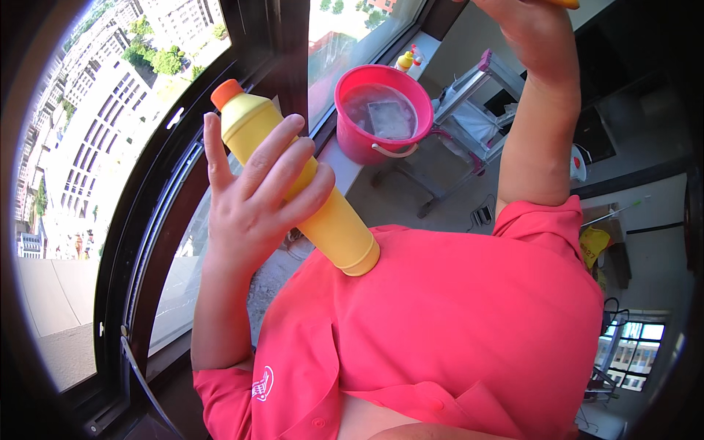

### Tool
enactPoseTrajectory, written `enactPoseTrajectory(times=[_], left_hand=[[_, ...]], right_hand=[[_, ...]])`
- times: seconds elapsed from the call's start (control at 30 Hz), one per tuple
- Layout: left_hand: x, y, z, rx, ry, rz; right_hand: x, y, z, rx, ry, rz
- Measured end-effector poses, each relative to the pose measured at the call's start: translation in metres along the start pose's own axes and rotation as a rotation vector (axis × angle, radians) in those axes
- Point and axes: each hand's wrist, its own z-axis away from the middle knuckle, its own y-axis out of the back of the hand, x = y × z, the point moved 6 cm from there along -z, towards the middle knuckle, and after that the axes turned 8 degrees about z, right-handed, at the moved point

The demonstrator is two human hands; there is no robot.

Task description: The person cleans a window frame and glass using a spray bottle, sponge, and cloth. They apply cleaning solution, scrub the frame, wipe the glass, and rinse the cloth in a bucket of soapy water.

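My left hand [258,187] is wrapped around a yellow plastic bottle [341,225] with an orange cap [226,93]. One finger sticks out apart from the others. The bottle is tilted, its cap towards the window frame and its base near my red shirt. High at the top edge, my right hand [531,30] is raised and partly cut off by the picture. An orange end of some object [565,3] shows beside it, apparently in its grip; the rest is out of view.
An open window [137,181] on the left gives onto a high drop with buildings below. A pink bucket [352,135] of cloudy water, with a flat object in it, stands on the sill. Behind are bottles [405,61] and a metal stepladder [467,104]. A window stay [140,368] crosses lower left.
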Motion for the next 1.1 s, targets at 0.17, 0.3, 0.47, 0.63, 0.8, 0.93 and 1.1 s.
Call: enactPoseTrajectory(times=[0.17, 0.3, 0.47, 0.63, 0.8, 0.93, 1.1], left_hand=[[0.028, -0.025, -0.029, -0.194, -0.061, -0.075], [0.033, -0.064, -0.053, -0.355, -0.080, -0.213], [0.050, -0.125, -0.117, -0.453, -0.142, -0.195], [0.058, -0.207, -0.199, -0.531, -0.216, -0.195], [0.071, -0.282, -0.273, -0.562, -0.238, -0.096], [0.077, -0.329, -0.312, -0.563, -0.241, -0.063], [0.063, -0.394, -0.334, -0.663, -0.269, -0.109]], right_hand=[[0.271, -0.020, 0.104, 0.071, -0.489, 0.112], [0.338, -0.037, 0.160, 0.088, -0.624, 0.063], [0.347, 0.015, 0.160, 0.222, -0.465, 0.272], [0.359, 0.137, 0.171, 0.627, -0.095, 0.495], [0.457, 0.277, 0.215, 0.726, -0.331, 1.022], [0.521, 0.328, 0.249, 0.573, -0.639, 1.174], [0.519, 0.329, 0.262, 0.632, -0.481, 1.112]])
